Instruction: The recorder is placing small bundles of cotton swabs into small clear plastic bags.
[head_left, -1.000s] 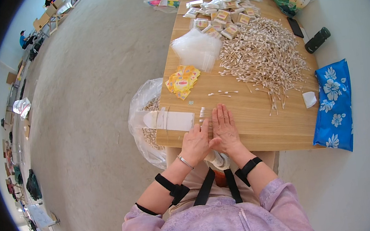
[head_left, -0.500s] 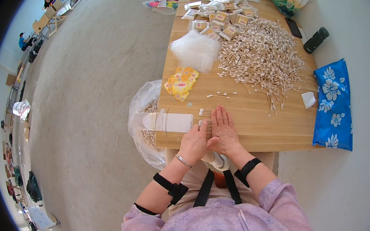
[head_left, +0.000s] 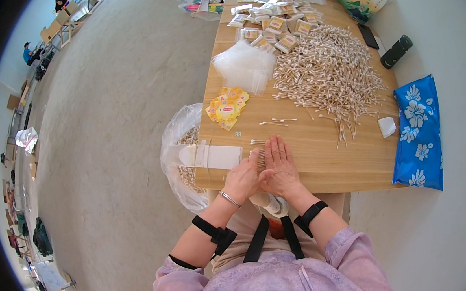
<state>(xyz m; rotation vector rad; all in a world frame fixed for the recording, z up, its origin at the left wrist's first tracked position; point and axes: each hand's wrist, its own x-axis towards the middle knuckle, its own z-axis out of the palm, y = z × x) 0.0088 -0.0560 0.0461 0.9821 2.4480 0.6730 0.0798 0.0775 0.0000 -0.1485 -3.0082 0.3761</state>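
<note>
Both hands press together at the near edge of the wooden surface: left hand curled, right hand flat with fingers straight, a small bundle of cotton swabs gathered between them. A few loose swabs lie just ahead, the large swab heap farther back. Yellow sachets and clear bags sit left of the heap.

Wooden bench | heap of cotton swabs | yellow sachets | clear bags | packed packets | white sheet
</note>
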